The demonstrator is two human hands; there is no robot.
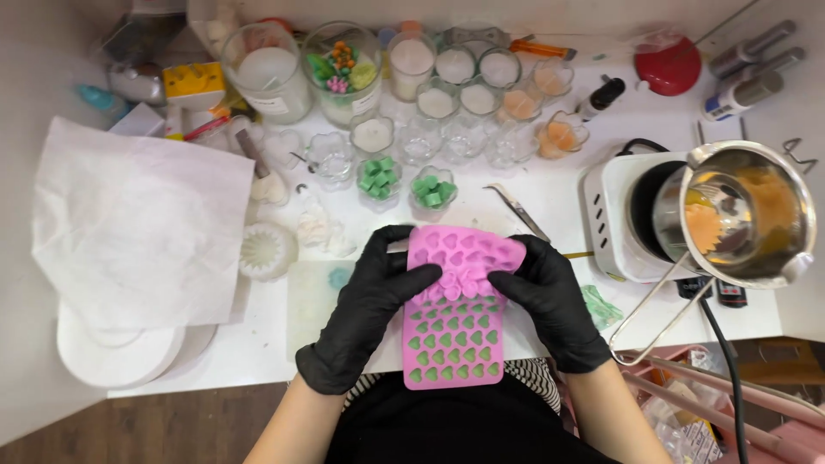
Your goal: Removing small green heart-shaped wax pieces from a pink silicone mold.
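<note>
Both my hands are gloved black and on the pink heart mould (453, 331), held over the near edge of the white worktop (550, 185). Left hand (365, 314) grips its left edge, thumb pressed on the top face. Right hand (550, 301) clamps the right edge, thumb on top too. Lower cavities hold green hearts, upper ones look empty. Steel pitcher (746, 215) sits on the hotplate (623, 219) at right.

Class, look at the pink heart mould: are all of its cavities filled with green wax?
No: only the lower rows of the pink heart mould hold green hearts, while the upper rows by both gloved thumbs are empty.
</note>
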